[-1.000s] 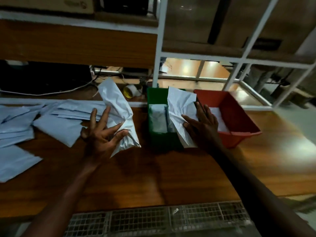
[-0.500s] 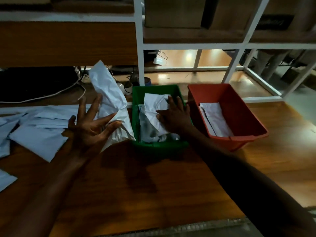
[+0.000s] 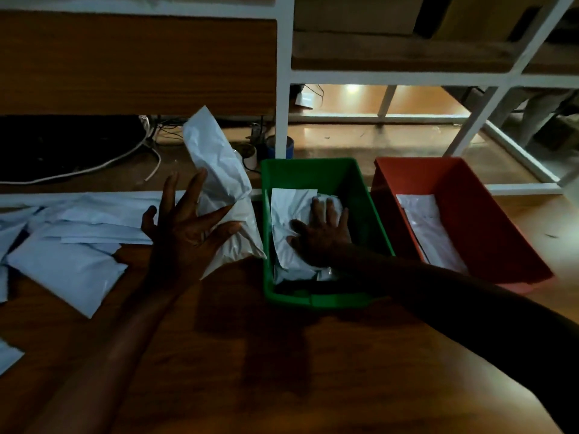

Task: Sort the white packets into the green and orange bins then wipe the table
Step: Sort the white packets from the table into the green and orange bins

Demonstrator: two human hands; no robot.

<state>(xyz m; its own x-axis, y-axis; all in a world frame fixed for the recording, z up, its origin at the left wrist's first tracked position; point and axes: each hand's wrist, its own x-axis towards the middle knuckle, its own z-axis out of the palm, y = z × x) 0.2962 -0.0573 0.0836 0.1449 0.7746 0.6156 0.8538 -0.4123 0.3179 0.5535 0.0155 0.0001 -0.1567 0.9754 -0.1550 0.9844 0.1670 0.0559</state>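
Note:
A green bin (image 3: 313, 166) and an orange bin (image 3: 488, 214) stand side by side on the wooden table (image 3: 282, 355). My right hand (image 3: 322, 236) lies flat, fingers apart, pressing down on a crumpled white packet (image 3: 288, 211) inside the green bin. One flat white packet (image 3: 429, 230) rests in the orange bin. Just left of the green bin, my left hand (image 3: 185, 227) holds a long white packet (image 3: 216, 164) upright, thumb against it and the other fingers spread. Several more white packets (image 3: 72, 245) are heaped at the table's left.
A white metal shelf frame (image 3: 283, 89) rises behind the bins, with a wooden panel (image 3: 138, 61) to its left. Cables (image 3: 125, 158) and small tape rolls (image 3: 250, 153) lie behind the table's back edge. Another packet corner (image 3: 7, 355) shows at the far left.
My right hand carried its packet from above the gap between the bins down into the green bin and now presses on it. The left hand kept its upright packet.

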